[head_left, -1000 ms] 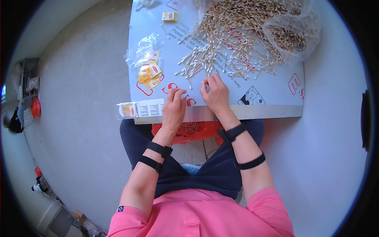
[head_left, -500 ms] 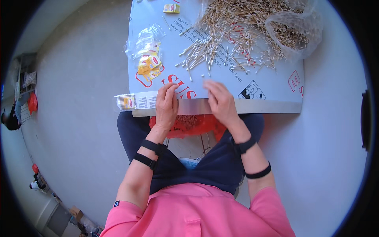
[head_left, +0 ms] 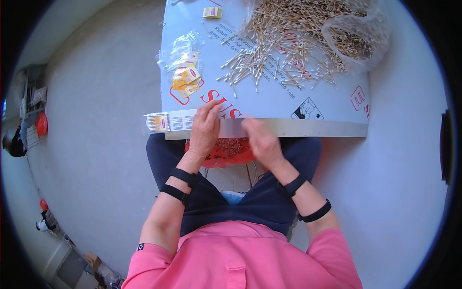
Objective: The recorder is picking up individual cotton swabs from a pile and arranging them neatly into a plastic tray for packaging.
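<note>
My left hand [head_left: 206, 127] rests at the near edge of the table, fingers reaching forward and slightly bent, with nothing visible in them. Beside it, a clear packet of cotton swabs [head_left: 157, 122] with a yellow label lies along the edge; its white printed part [head_left: 182, 120] runs up to that hand. My right hand [head_left: 263, 142] hovers at the same edge, above a red bag [head_left: 226, 154]; motion smears its fingers. Farther off, loose cotton swabs [head_left: 252, 60] spread out from a big heap [head_left: 298, 24].
A clear plastic bag [head_left: 382, 48] surrounds the heap's right side. Yellow cards [head_left: 186, 77] and clear empty sleeves [head_left: 185, 48] lie at the table's left. A small yellow-and-white box [head_left: 212, 12] stands at the far left. A metal strip [head_left: 313, 128] borders the near edge.
My right hand has drawn back toward me, from above the tabletop to the edge over the red bag. Small white bits near it no longer show on the table. My left hand has hardly moved.
</note>
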### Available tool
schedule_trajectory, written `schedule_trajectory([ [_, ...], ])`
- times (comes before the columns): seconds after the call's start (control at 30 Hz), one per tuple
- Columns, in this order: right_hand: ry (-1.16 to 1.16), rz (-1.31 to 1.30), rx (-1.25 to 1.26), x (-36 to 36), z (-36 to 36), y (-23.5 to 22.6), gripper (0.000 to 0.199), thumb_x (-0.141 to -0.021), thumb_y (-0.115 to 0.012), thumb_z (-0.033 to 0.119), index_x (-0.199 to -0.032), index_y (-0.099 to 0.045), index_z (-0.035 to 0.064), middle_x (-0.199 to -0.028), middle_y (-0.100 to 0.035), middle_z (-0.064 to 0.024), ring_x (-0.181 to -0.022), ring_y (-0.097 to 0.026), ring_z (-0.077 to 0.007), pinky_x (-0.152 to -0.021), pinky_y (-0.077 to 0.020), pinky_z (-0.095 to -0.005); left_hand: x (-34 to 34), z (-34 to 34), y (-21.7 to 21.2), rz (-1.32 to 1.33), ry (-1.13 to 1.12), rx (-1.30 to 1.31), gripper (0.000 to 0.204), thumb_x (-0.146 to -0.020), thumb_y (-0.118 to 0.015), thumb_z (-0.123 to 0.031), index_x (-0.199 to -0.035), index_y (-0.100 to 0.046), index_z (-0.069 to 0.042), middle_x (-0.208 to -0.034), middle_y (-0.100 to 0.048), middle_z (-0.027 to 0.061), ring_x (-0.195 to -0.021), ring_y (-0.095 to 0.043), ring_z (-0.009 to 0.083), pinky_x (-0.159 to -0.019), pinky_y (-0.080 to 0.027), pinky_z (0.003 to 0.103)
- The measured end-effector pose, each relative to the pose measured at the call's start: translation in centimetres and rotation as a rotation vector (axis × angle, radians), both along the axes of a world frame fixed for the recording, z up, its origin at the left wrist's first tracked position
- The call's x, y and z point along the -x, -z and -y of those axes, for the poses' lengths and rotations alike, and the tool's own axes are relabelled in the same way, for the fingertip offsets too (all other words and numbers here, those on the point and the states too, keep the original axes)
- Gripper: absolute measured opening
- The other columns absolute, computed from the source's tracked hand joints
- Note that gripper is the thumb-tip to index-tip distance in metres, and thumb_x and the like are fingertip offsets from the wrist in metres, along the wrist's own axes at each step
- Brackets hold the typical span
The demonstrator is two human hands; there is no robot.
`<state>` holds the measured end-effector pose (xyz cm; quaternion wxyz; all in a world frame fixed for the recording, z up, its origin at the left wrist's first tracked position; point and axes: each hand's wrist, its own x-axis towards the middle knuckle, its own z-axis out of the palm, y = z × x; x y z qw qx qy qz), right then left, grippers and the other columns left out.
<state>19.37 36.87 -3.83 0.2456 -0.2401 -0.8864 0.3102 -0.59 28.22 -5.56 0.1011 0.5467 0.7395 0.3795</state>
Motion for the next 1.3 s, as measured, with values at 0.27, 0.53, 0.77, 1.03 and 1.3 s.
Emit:
schedule_trajectory([
  [0.27, 0.613, 0.045, 0.074, 5.9, -6.0, 1.7, 0.012, -0.085, -0.069, 0.01, -0.09, -0.059, 0.0048, -0.09, -0.059, -0.0119, -0.084, -0.063, -0.032, -0.07, -0.0512, -0.0438, -3.0, -6.8, -0.9, 0.088, -0.289, 0.282, 0.024, -0.089, -0.068, -0.025, -0.104, -0.062, -0.007, -0.103, -0.065, 0.0129, -0.085, -0.067, 0.0349, -0.073, -0.052, 0.047],
  [0.53, 0.41, 0.121, 0.01, 3.9, -4.9, 3.4, 0.01, -0.085, -0.069, 0.008, -0.088, -0.06, 0.0058, -0.089, -0.059, -0.0098, -0.08, -0.063, -0.0308, -0.068, -0.0512, -0.041, -5.0, -5.4, -0.2, 0.384, -0.465, 0.565, 0.027, -0.086, -0.07, -0.03, -0.09, -0.073, -0.004, -0.081, -0.073, 0.0146, -0.067, -0.071, 0.0274, -0.065, -0.054, 0.039],
  [0.77, 0.482, -0.012, 0.405, 3.2, -2.7, 2.1, 0.019, -0.085, -0.07, 0.008, -0.103, -0.064, 0.0062, -0.097, -0.059, -0.0118, -0.092, -0.064, -0.032, -0.075, -0.0528, -0.0402, -6.5, -0.2, 0.5, 0.712, -0.35, 0.27, 0.017, -0.095, -0.064, -0.008, -0.11, -0.067, 0.0, -0.081, -0.07, 0.0084, -0.067, -0.067, 0.0151, -0.062, -0.053, 0.03],
  [1.03, 0.406, 0.073, 0.13, 5.4, -2.2, 2.4, 0.032, -0.078, -0.076, 0.008, -0.107, -0.061, 0.0071, -0.106, -0.056, -0.0104, -0.094, -0.063, -0.0317, -0.075, -0.0525, -0.0403, -1.8, -1.0, 0.8, -0.111, 0.043, 0.025, 0.032, -0.082, -0.072, -0.004, -0.113, -0.063, -0.009, -0.116, -0.059, 0.008, -0.109, -0.057, 0.0306, -0.091, -0.045, 0.044],
  [1.3, 0.292, 0.075, 0.353, 3.5, -3.4, 1.3, 0.039, -0.072, -0.08, 0.002, -0.107, -0.062, 0.0067, -0.105, -0.057, -0.0099, -0.091, -0.064, -0.0288, -0.071, -0.054, -0.037, -2.4, -0.4, 1.6, -0.288, 0.212, 0.012, 0.043, -0.08, -0.072, -0.006, -0.122, -0.062, -0.01, -0.133, -0.055, 0.0041, -0.128, -0.049, 0.0264, -0.109, -0.038, 0.044],
])
